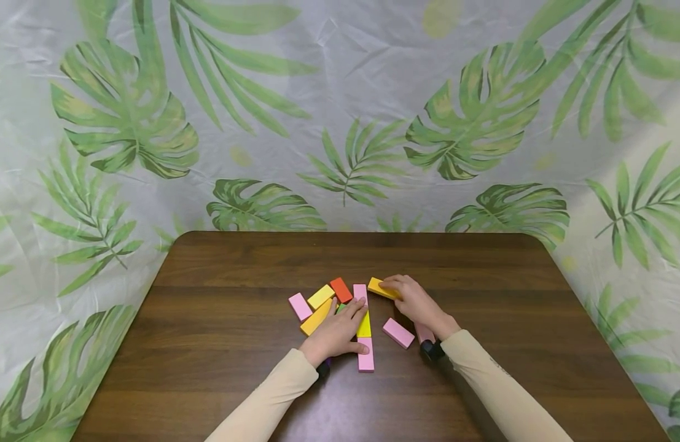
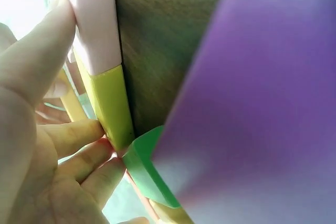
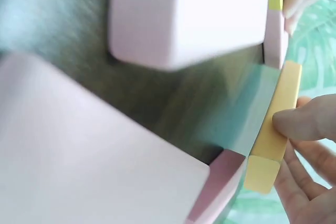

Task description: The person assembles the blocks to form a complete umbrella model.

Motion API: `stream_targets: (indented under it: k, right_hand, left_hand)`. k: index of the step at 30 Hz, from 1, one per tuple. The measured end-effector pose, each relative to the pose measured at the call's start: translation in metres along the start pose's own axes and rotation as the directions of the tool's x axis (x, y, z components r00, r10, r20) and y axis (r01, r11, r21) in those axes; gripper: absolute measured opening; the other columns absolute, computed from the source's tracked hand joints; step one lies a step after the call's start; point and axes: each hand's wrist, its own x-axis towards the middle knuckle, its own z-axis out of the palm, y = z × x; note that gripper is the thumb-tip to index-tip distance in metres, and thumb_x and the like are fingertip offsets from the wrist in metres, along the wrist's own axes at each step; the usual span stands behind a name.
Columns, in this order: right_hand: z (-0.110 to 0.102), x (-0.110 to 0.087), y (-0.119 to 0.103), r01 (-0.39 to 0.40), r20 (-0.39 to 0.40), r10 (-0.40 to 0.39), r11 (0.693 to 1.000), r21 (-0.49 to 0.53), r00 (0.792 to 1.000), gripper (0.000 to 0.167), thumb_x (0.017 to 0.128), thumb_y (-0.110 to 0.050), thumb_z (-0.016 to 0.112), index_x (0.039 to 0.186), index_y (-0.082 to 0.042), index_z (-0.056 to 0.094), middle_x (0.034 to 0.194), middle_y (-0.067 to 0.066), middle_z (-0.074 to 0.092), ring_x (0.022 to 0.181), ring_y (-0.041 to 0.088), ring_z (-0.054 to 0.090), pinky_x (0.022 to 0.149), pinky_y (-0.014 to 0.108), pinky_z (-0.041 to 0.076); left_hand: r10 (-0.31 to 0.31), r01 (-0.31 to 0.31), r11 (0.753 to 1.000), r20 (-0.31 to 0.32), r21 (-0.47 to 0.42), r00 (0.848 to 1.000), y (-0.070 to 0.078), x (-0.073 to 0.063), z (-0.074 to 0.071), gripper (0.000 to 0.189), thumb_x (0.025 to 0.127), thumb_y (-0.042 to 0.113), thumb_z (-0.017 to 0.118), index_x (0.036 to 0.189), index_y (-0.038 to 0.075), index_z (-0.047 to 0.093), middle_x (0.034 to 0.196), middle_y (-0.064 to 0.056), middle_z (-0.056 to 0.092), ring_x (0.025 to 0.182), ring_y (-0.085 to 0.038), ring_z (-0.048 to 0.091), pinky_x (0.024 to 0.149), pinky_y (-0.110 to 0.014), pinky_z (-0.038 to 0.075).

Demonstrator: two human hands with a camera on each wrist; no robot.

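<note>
On a dark wooden table [image 1: 483, 294], an orange block [image 1: 382, 288] at the far edge of a cluster of coloured blocks is pinched along its long sides by the right hand [image 1: 414, 302], while the left hand [image 1: 335, 334] is laid with relaxed fingers against a line of pink and yellow blocks [image 1: 365, 334] (all judged light, rigid, smooth, best held by the long edges).

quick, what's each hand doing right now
left hand: open, fingers resting on the line of blocks
right hand: fingers gripping the orange-yellow block

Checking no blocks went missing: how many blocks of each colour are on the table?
Pink blocks: 5
Light yellow blocks: 2
Orange-yellow blocks: 2
Red-orange block: 1
Green block: 1, partly hidden
Purple block: 1, partly hidden
Total: 12 in view
</note>
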Motion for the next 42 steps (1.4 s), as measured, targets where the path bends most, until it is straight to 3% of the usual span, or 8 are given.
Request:
stream_targets:
  k: [19, 34, 42]
  right_hand:
    - [-0.006, 0.036, 0.015, 0.075, 0.099, -0.077, 0.997, 0.031, 0.992, 0.049, 0.08, 0.018, 0.052, 0.124, -0.002, 0.064, 0.127, 0.016, 0.057, 0.119, 0.035, 0.051, 0.099, 0.05, 0.039]
    - [0.0, 0.047, 0.022, 0.099, 0.149, -0.111, 0.991, 0.086, 0.983, 0.058, 0.076, 0.026, 0.042, 0.122, 0.0, 0.064, 0.125, 0.016, 0.058, 0.118, 0.034, 0.051, 0.102, 0.048, 0.037]
    - [0.003, 0.049, 0.024, 0.13, 0.138, -0.134, 0.991, 0.041, 0.981, 0.062, 0.073, 0.028, 0.042, 0.122, -0.003, 0.065, 0.124, 0.014, 0.06, 0.118, 0.032, 0.053, 0.101, 0.048, 0.037]
  left_hand:
    - [-0.008, 0.009, 1.0, 0.015, -0.028, 1.0, 0.0, 0.001, 0.0, 0.088, 0.082, 0.051, 0.068, 0.148, 0.003, 0.034, 0.155, -0.01, 0.026, 0.142, -0.023, 0.023, 0.111, -0.056, 0.012]
    - [-0.016, 0.017, 0.999, 0.024, -0.036, 1.0, 0.0, 0.001, 0.0, 0.088, 0.082, 0.05, 0.068, 0.148, 0.003, 0.033, 0.155, -0.01, 0.026, 0.142, -0.023, 0.023, 0.11, -0.057, 0.011]
    - [-0.01, 0.011, 0.999, 0.021, -0.031, 1.0, 0.001, 0.0, -0.001, 0.088, 0.082, 0.05, 0.069, 0.147, 0.003, 0.034, 0.155, -0.011, 0.027, 0.142, -0.024, 0.024, 0.11, -0.058, 0.013]
